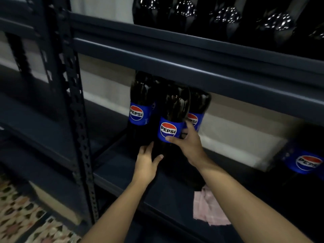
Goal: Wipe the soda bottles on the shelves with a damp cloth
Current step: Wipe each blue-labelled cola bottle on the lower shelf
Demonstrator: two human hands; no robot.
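Single head-worn wide-angle view, looking forward and down into a dark metal shelf unit (175,71) from close range, both forearms entering from the bottom edge. Camera faces the middle shelf at a slight angle, upright post at left, patterned floor (19,214) in the bottom-left corner. Upper shelf contents are dim, probably bottle bases; no second view to overlap.

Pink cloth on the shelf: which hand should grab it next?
Probably right. The pink cloth lies just under the right forearm, while the left hand could keep steadying the front bottle; the right hand must release first.
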